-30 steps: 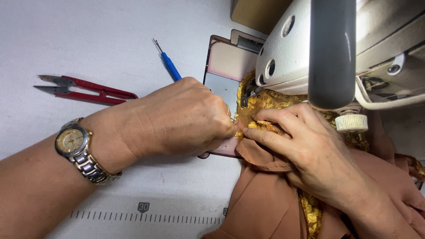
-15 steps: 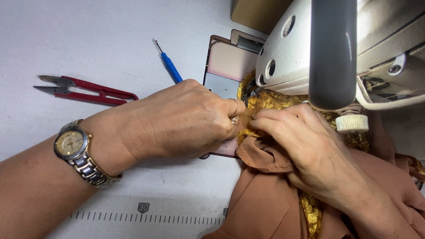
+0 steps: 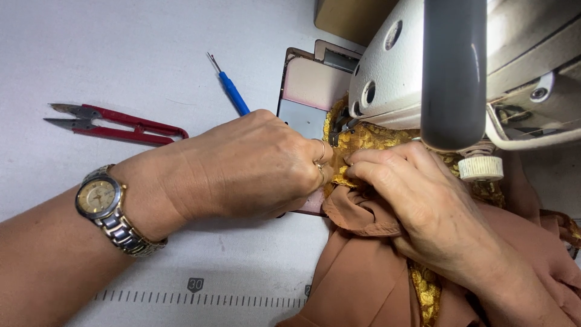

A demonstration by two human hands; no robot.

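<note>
Left hand (image 3: 254, 166) and right hand (image 3: 417, 200) both pinched gold lace trim (image 3: 369, 138) on brown fabric (image 3: 363, 272), right under sewing machine (image 3: 423, 72) foot. Red thread snips (image 3: 115, 124), blue seam ripper (image 3: 230, 91) lay nearby.

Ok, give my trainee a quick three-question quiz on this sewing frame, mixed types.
1. True or false: the red thread snips are in the left hand.
2. Which lies nearer the machine's metal plate: A) the blue seam ripper, B) the snips?
3. Which fabric do both hands pinch just in front of the presser foot?

Key
1. False: they lie on the white table, untouched.
2. A.
3. The gold patterned trim, lying on the brown cloth; the right hand rests over both.
</note>
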